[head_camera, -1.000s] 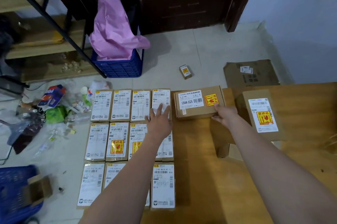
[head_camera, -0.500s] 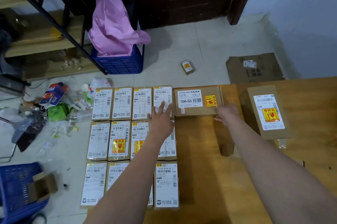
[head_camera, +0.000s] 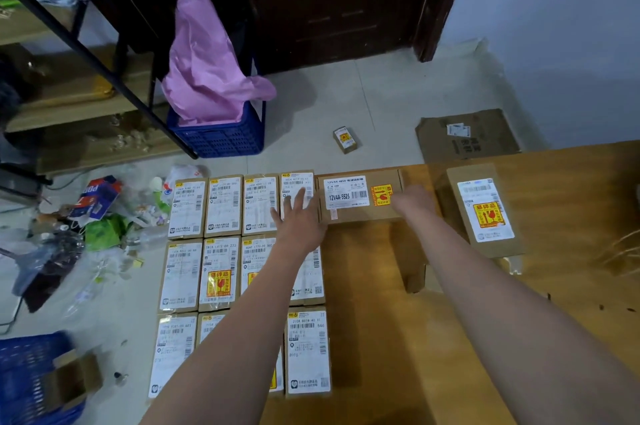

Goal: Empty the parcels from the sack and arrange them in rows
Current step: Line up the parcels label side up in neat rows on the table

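Note:
Several brown labelled parcels lie flat in rows on the floor and the wooden board (head_camera: 367,303). My left hand (head_camera: 298,217) rests with straight spread fingers on the top-row parcel (head_camera: 297,182) fourth from the left. My right hand (head_camera: 414,203) touches the right end of a wider sideways parcel (head_camera: 356,196) that sits just right of that row. Another labelled parcel (head_camera: 485,210) lies apart further right on the board. A small parcel (head_camera: 344,139) lies alone on the tiles beyond.
A blue crate (head_camera: 221,137) holding a pink bag (head_camera: 204,68) stands at the back by a dark shelf frame. Litter (head_camera: 97,213) is piled to the left. Another blue crate (head_camera: 31,376) sits bottom left. A flattened carton (head_camera: 467,137) lies near the wall.
The wide parcel has been pushed left and squared up against the top row; my right hand followed it. My left hand stays on the fourth parcel.

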`<state>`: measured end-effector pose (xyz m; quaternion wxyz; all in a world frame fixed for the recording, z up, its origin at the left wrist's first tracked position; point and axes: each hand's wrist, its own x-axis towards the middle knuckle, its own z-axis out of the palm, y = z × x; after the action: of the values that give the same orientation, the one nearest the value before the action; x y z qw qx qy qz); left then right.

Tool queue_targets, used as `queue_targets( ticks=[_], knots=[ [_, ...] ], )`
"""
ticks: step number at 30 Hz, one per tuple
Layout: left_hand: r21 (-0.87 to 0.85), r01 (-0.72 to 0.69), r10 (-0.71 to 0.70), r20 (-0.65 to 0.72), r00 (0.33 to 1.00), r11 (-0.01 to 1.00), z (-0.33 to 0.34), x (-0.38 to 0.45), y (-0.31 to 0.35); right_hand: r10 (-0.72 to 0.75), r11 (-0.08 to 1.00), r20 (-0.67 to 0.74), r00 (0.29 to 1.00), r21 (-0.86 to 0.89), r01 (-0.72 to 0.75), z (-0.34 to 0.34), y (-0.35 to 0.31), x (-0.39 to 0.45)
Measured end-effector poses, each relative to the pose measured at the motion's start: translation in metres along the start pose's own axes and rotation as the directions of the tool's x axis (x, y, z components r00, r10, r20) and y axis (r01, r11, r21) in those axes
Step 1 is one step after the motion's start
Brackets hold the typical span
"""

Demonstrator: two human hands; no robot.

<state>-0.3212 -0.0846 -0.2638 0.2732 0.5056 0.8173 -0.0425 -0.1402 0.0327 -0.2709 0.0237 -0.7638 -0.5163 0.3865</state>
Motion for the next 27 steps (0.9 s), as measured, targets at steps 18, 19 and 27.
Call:
queue_targets(
  ticks=[18, 19, 27],
  knots=[
    [-0.148, -0.457, 0.479, 0.335, 0.811, 0.877, 0.064, -0.083, 0.143, -0.151, 0.988, 0.001, 0.988, -0.04, 0.151, -0.113, 0.078, -0.062],
    [-0.156, -0.468, 0.493, 0.293, 0.819, 0.87, 0.074, -0.085, 0.145, -0.14, 0.989, -0.003, 0.99, -0.043, 0.14, -0.113, 0.083, -0.065],
    [-0.286, -0.425, 0.471, 0.116, 0.874, 0.859, 0.078, -0.099, 0.138, -0.105, 0.988, 0.162, 0.981, -0.096, 0.122, -0.113, 0.104, -0.088]
  ],
)
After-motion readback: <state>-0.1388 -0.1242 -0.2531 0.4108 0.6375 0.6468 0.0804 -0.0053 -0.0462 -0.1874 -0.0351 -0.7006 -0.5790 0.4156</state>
